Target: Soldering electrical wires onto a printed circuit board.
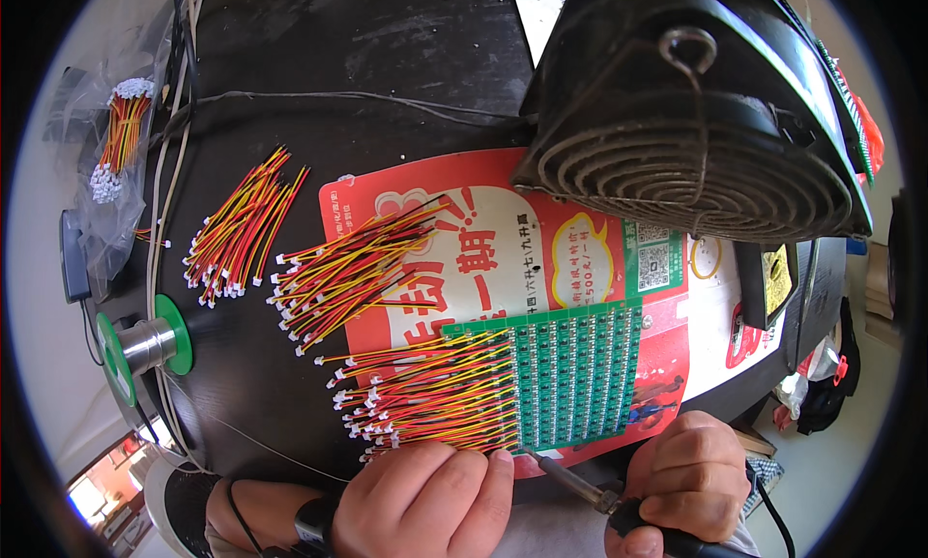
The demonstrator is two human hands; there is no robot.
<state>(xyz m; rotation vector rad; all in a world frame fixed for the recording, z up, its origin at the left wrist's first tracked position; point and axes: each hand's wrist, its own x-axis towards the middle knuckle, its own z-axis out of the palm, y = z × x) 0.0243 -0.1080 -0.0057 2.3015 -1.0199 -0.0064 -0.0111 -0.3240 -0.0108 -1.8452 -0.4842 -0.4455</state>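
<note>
My right hand (pixel 684 485) is wrapped round a soldering iron (pixel 578 484). The iron's metal tip points left, to the near edge of a green circuit board panel (pixel 578 384) made of many small repeated boards. Along the panel's left side lie rows of red, yellow and black wires (pixel 425 394), their white connectors pointing left. My left hand (pixel 430 500), with a dark band at its wrist, is closed in a pinch at the nearest wires, close to the iron tip. What its fingertips hold is hidden.
Two loose wire bundles, one (pixel 242 229) on the dark table, another (pixel 358 268) on the red printed sheet (pixel 541 186), lie farther back. A solder spool (pixel 150 345) stands left. A black fan (pixel 686 123) looms at far right, beside a yellow sponge holder (pixel 773 282). Cables cross the table.
</note>
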